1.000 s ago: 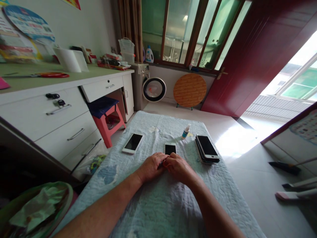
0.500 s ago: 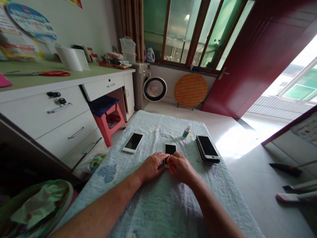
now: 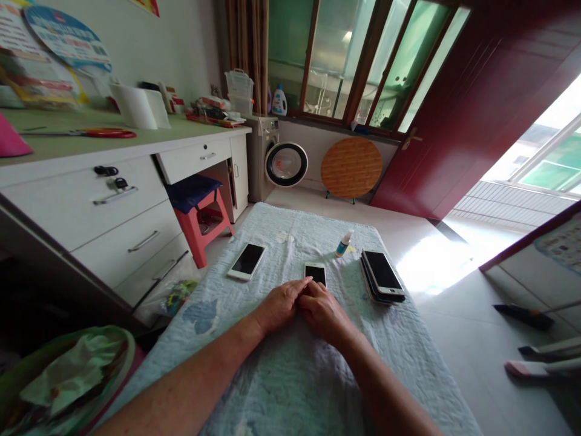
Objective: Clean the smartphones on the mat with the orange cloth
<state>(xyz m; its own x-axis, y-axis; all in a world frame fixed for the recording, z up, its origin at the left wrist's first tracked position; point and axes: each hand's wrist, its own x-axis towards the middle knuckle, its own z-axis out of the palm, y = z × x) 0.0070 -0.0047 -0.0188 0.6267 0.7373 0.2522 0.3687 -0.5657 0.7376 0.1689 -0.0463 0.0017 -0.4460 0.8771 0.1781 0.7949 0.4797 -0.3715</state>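
Note:
A white smartphone (image 3: 315, 274) with a dark screen lies in the middle of the cloth-covered table (image 3: 290, 233). My left hand (image 3: 282, 304) rests at its lower left, fingers stretched over the lower part. Against it, my right hand (image 3: 323, 310) is closed with curled fingers over the phone's lower end; whatever it pinches is hidden. The hands touch and cover the bottom of the phone. Another white smartphone (image 3: 247, 261) lies to the left. On the right is a stack of phones, a white-framed smartphone (image 3: 382, 271) on top. A small spray bottle (image 3: 344, 244) stands behind.
A white desk (image 3: 122, 206) runs along the left, with a red stool (image 3: 200, 224) partly under it. Near my left arm stands a bin (image 3: 129, 357). Beyond the table are a washing machine with its door (image 3: 285, 164) swung out and a round wooden tabletop (image 3: 351, 166).
My hands have come closer together and now cover more of the phone's lower part. The orange bit seen at my right fingertips is now hidden. The view has shifted slightly.

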